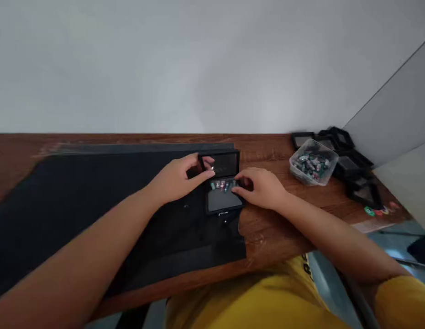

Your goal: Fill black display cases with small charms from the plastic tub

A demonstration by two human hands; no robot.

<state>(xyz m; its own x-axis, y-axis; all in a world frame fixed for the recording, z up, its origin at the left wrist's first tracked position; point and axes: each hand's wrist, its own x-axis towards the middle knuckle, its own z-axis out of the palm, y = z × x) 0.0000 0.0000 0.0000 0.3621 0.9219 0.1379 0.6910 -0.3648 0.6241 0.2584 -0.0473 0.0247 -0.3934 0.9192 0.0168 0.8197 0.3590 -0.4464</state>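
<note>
By the left hand (176,180), the raised lid (228,165) is held at its left edge between thumb and fingers; a light, steady hold is best. Small coloured pieces (222,185) lie in a row in the open black case (222,202), the right hand (263,187) curled at their right end; whether one is pinched cannot be told. Black mat (164,246) is seen beneath.

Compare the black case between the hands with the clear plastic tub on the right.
The black case is a shallow rectangle with its lid raised; the clear tub is deeper, with no lid on it.
In the case, small pieces line up in a row; in the tub they lie heaped.
The case sits on the dark mat, the tub on bare wood.
Both hold small, colourful pieces.
</note>
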